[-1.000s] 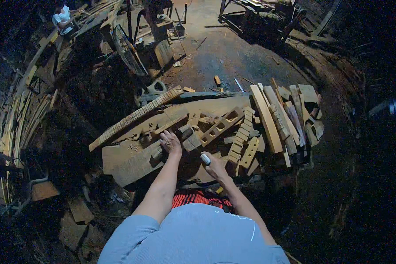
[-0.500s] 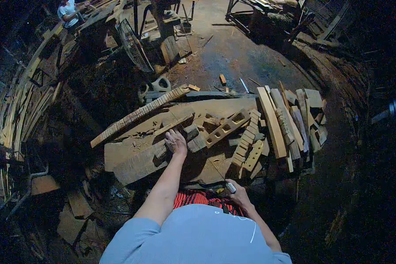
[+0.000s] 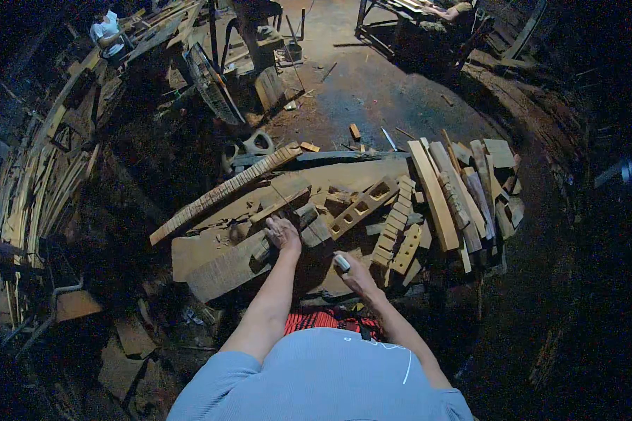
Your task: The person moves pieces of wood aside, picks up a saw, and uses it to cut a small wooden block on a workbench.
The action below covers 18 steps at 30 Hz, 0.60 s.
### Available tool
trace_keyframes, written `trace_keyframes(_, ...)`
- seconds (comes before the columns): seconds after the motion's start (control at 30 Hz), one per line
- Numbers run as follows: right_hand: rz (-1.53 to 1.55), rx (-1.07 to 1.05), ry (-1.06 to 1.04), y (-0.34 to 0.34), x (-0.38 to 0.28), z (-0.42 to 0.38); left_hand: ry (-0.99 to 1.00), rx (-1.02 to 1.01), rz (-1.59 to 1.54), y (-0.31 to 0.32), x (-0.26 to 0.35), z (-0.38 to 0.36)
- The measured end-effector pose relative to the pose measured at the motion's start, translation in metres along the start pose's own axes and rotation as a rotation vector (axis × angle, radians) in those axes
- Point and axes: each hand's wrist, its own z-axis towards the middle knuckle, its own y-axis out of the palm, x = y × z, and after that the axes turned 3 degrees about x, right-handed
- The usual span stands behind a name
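The right hand (image 3: 358, 276) has moved forward since the earlier frame, nearer the left hand (image 3: 283, 234), its fingers wrapped round a pale-handled tool (image 3: 342, 262). The left hand bends over a wooden strip (image 3: 279, 204) at its fingertips; whether it grips the strip, I cannot tell. Right of that hand, a block with square holes (image 3: 365, 208) lies on the counter (image 3: 344, 170).

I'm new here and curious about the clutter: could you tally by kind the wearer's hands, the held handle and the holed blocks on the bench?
Left hand and right hand: 2
White handle: 1
Large-holed block: 1
Small-holed block: 1
Total: 5
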Motion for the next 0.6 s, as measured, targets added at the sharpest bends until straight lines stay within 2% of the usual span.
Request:
trace_keyframes(0.07, -0.142, 0.062, -0.002, -0.002, 0.018, -0.022, -0.001, 0.034, -0.016, 0.000, 0.001, 0.007)
trace_keyframes(0.17, -0.020, 0.008, 0.090, -0.026, 0.015, -0.068, -0.003, 0.118, -0.083, 0.006, 0.001, 0.005)
trace_keyframes(0.2, 0.034, -0.062, 0.301, -0.039, -0.002, -0.080, -0.002, 0.140, -0.102, 0.008, 0.000, 0.003)
trace_keyframes(0.27, -0.099, -0.018, 0.227, -0.041, 0.016, -0.100, 0.029, 0.180, -0.105, 0.003, 0.001, 0.003)
trace_keyframes(0.33, -0.087, -0.010, 0.221, -0.040, 0.021, -0.108, 0.134, 0.173, -0.024, -0.004, -0.001, 0.001)
trace_keyframes(0.4, -0.067, -0.016, 0.197, -0.039, 0.026, -0.105, 0.140, 0.196, 0.026, 0.001, 0.000, 0.002)
trace_keyframes(0.47, -0.074, 0.048, 0.160, -0.028, 0.019, -0.085, -0.018, 0.020, -0.022, -0.012, 0.007, 0.005)
trace_keyframes(0.53, -0.132, 0.023, 0.108, -0.018, 0.008, -0.057, 0.022, 0.095, 0.026, 0.005, 0.001, 0.002)
trace_keyframes(0.6, -0.080, 0.082, 0.005, 0.002, 0.013, -0.022, 0.256, 0.622, 0.297, 0.016, -0.008, -0.005)
